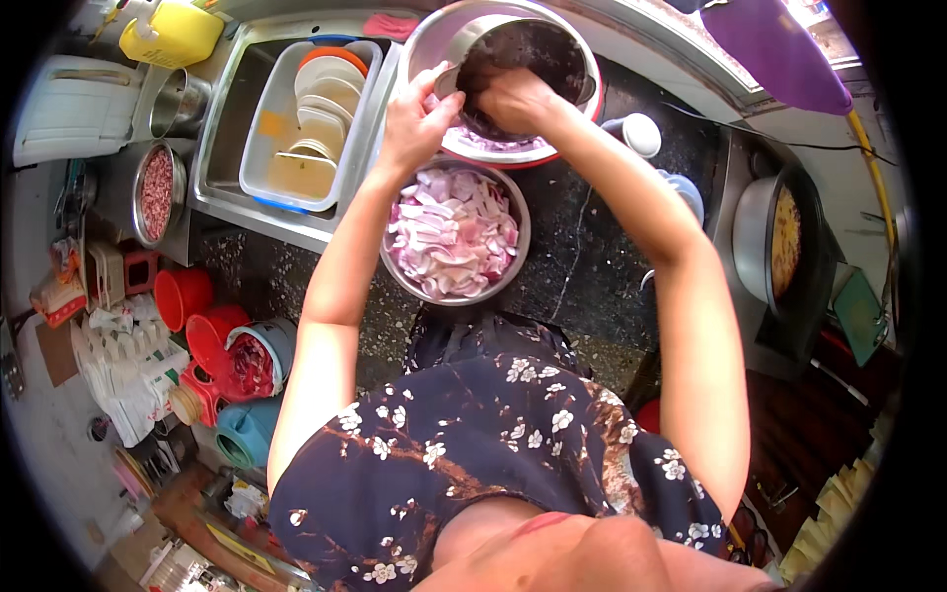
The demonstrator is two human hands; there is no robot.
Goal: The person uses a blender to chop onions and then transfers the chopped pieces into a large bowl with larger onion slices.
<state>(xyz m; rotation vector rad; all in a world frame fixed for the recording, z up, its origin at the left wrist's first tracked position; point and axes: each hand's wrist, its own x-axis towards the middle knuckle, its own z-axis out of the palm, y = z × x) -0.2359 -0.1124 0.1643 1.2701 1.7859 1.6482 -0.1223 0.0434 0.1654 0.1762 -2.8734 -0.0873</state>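
My left hand [423, 118] grips the near-left rim and handle of a metal pot [484, 31], which is tilted over a large metal basin [423, 46]. Inside the pot, my right hand [510, 100] reaches down to its dark contents [544, 55]; its fingertips are hidden there, so what they touch cannot be told. Chopped purple-and-white pieces [488, 140] lie in the basin beneath the pot. Nearer my body stands a metal bowl [524, 255] heaped with sliced red onions [455, 229].
Left of the basin, a sink [222, 159] holds a plastic tub [251, 166] with plates in cloudy water. A bowl of chopped pinkish food [157, 194] sits farther left. On the right are a white cup [641, 135] and a large pan [755, 237]. Red bins [181, 298] stand below left.
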